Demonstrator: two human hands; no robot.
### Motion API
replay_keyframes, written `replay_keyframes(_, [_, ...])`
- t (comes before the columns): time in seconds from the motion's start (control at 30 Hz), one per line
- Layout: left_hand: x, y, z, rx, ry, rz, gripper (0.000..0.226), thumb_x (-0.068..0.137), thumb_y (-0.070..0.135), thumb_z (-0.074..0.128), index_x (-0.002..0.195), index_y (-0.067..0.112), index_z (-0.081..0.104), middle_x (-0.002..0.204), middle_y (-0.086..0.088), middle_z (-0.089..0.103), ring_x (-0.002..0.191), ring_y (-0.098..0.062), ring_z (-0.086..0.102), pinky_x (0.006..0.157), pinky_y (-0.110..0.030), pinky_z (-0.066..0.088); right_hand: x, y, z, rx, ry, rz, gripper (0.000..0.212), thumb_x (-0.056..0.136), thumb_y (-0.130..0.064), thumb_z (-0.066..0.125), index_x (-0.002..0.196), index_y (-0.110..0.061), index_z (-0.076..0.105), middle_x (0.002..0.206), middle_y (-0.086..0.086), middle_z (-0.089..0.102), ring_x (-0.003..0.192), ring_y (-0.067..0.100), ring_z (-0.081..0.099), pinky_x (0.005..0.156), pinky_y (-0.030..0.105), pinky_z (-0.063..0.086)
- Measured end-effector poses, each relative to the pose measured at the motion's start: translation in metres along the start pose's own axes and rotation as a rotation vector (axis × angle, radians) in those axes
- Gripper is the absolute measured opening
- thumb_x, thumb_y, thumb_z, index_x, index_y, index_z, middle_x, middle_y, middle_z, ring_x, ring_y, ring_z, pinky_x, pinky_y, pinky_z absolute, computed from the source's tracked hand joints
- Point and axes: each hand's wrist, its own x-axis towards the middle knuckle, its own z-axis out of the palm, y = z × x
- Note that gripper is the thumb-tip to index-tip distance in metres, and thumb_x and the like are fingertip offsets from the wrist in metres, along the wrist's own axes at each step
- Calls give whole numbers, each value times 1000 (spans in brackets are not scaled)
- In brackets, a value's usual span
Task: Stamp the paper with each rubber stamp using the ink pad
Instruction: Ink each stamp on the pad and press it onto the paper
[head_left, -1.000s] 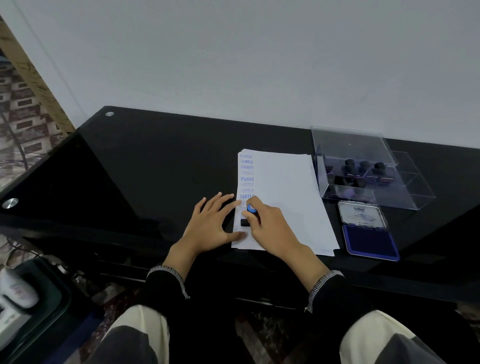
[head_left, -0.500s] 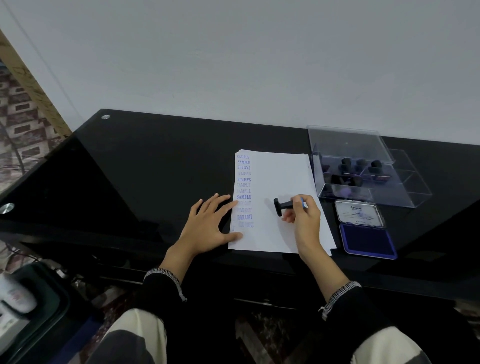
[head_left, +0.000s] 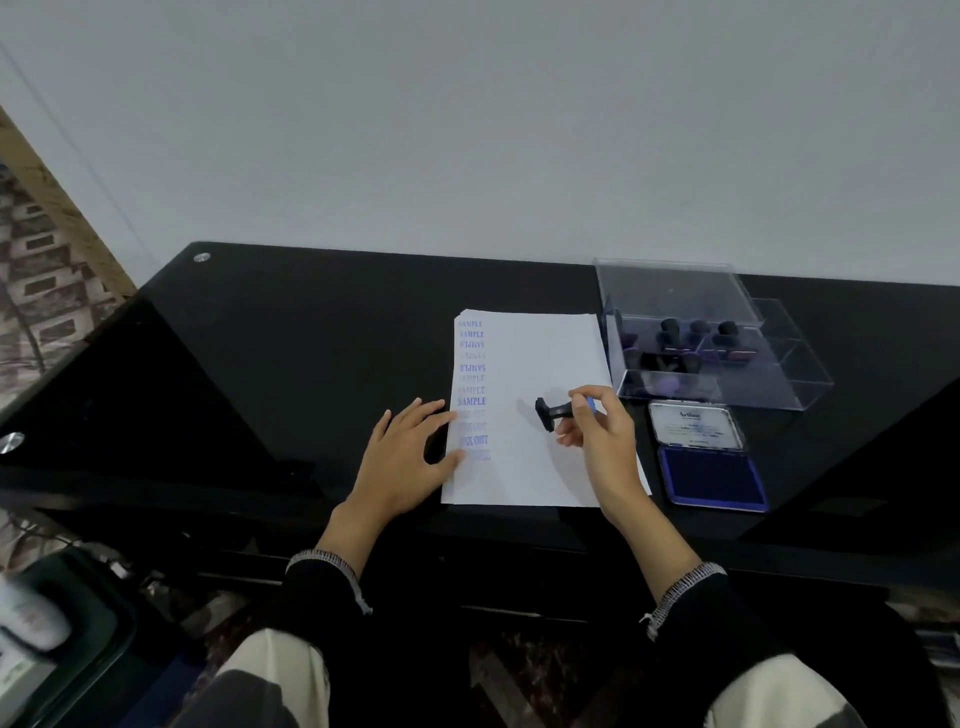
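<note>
Right hand pinching rubber stamp by blue-capped handle, stamp lying sideways above paper, die face pointing left. Barely moved vs half-second ago; a second back it was pressing down at left column. Left hand flat, fingers spread, same spot on paper's left edge. Ink pad open, right of paper on counter. Stamp box beyond pad.

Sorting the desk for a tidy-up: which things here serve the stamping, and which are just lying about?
In use: rubber stamp in right hand; paper under left hand; ink pad; stamp case.
Idle: white bottle; dark bin, both on the floor.
</note>
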Motion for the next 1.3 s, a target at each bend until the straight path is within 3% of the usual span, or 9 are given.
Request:
replay_keyframes(0.1, [3, 33, 12, -63, 165, 9, 32, 96, 32, 53, 126, 24, 61, 137, 7, 53, 132, -13, 44, 117, -36, 17, 0, -12, -26, 16, 46, -46, 12, 99, -13, 48, 94, -18, 58, 77, 15, 61, 68, 18, 58, 66, 28, 53])
replay_keyframes(0.27, [12, 104, 46, -239, 158, 137, 25, 95, 25, 53, 116, 23, 67, 124, 8, 60, 117, -13, 53, 104, -30, 36, -5, -19, -89, -27, 107, -34, 14, 99, -10, 48, 95, -19, 58, 76, 11, 62, 69, 17, 59, 71, 33, 53])
replay_keyframes(0.37, [17, 138, 65, -265, 91, 209, 25, 95, 20, 54, 116, 23, 67, 124, 8, 60, 117, -11, 52, 106, -29, 34, -10, -16, -128, -104, 136, -7, 14, 98, -10, 49, 95, -19, 60, 71, 6, 64, 69, 21, 59, 72, 40, 51])
replay_keyframes(0.53, [22, 165, 86, -214, 15, 274, 24, 94, 19, 54, 114, 24, 67, 119, 11, 62, 113, -12, 54, 104, -30, 37, -20, -13, -169, -376, 194, -39, 20, 94, -29, 58, 80, -15, 56, 57, 0, 61, 52, 6, 52, 62, 26, 45])
replay_keyframes(0.63, [24, 168, 91, -182, 14, 286, 23, 94, 23, 54, 114, 26, 67, 119, 13, 61, 114, -10, 53, 104, -28, 34, -22, -13, -178, -505, 201, -57, 29, 91, -38, 61, 76, -14, 53, 62, 7, 59, 56, 7, 51, 57, 16, 38])
replay_keyframes(0.9, [26, 163, 98, -83, 28, 302, 24, 96, 31, 50, 116, 29, 62, 121, 16, 57, 116, -6, 48, 99, -17, 20, -15, -13, -170, -594, 191, -47, 40, 89, -41, 63, 75, -9, 42, 59, 0, 49, 55, 10, 37, 50, 20, 33])
replay_keyframes(1.03, [25, 162, 99, -81, 27, 310, 26, 97, 32, 46, 119, 28, 60, 124, 16, 55, 118, -5, 46, 100, -15, 17, -13, -14, -166, -680, 138, -44, 29, 94, -37, 56, 83, -12, 48, 70, 6, 61, 65, 24, 57, 58, 35, 47])
replay_keyframes(1.13, [24, 162, 98, -87, 32, 314, 25, 98, 30, 47, 119, 27, 60, 124, 15, 55, 118, -5, 46, 101, -15, 17, -14, -15, -165, -793, 45, -97, 18, 97, -28, 49, 86, -14, 47, 69, 6, 57, 62, 26, 55, 57, 42, 45])
replay_keyframes(1.3, [23, 161, 100, -80, 27, 315, 26, 98, 31, 45, 121, 28, 59, 125, 15, 55, 119, -5, 45, 102, -15, 18, -15, -22, -163, -982, -84, -211, 7, 96, -15, 42, 89, -14, 45, 80, 2, 50, 69, 19, 48, 58, 35, 40])
